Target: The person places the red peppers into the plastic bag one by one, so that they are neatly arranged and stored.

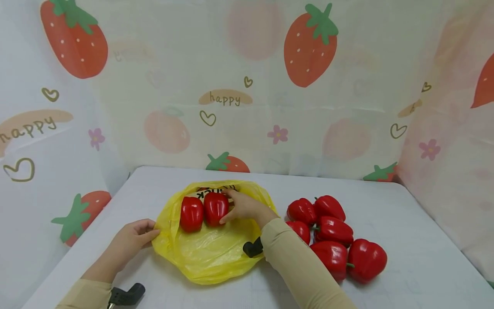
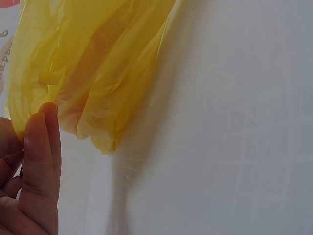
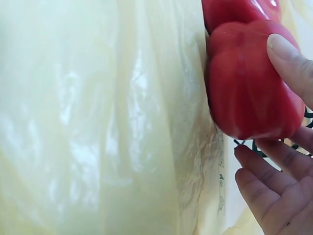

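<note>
A yellow plastic bag (image 1: pixel 208 268) lies spread open on the table. My left hand (image 1: pixel 133 238) pinches its left rim between thumb and fingers; in the left wrist view the thin film of the bag (image 2: pixel 98 63) hangs in folds from the fingertips. Inside the bag's mouth, my right hand (image 1: pixel 247 208) holds a glossy red bell pepper (image 1: pixel 216 208) from its right side. Up close, the thumb lies on one side of this pepper (image 3: pixel 254 83) and the fingers reach its other side. A second red bell pepper (image 1: pixel 191 214) sits just left of it in the bag.
Several more red bell peppers (image 1: pixel 333 229) are piled on the white table (image 1: pixel 409 240) right of the bag, partly behind my right sleeve (image 1: pixel 297 262). A strawberry-print curtain (image 1: pixel 262 116) stands behind and at both sides.
</note>
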The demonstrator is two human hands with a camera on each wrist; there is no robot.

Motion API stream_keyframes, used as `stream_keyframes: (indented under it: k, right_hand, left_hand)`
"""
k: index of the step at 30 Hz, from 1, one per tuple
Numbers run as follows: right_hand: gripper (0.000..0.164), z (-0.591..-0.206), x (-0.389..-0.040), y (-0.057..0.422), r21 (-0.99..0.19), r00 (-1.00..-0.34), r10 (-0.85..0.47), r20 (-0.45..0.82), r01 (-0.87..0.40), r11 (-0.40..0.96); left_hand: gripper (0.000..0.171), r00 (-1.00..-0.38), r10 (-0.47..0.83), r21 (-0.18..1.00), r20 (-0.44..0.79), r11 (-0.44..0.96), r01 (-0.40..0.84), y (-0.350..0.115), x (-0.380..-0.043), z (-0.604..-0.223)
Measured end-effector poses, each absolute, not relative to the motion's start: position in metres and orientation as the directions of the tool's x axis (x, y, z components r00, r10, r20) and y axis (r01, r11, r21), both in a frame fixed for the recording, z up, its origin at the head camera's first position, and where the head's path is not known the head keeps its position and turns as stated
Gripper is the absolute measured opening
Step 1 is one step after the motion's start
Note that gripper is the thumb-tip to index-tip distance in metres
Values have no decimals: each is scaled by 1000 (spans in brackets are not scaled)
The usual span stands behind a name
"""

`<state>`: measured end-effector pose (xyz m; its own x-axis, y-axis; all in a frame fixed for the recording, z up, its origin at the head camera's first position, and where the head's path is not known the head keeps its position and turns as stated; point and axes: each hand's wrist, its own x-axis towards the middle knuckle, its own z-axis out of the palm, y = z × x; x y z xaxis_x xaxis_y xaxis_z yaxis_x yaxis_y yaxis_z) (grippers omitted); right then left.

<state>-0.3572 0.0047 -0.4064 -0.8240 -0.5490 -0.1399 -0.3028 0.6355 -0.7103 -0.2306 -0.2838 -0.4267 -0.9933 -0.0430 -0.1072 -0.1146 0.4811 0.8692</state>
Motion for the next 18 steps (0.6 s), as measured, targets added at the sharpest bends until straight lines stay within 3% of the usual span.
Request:
stream_keyframes:
  k: [18]
  right_hand:
    - [79, -391, -353, 19, -707, -792, -600, -115, -359, 609]
  left_hand:
    - [30, -994, -48, 863, -96, 493, -107, -283, -230, -426]
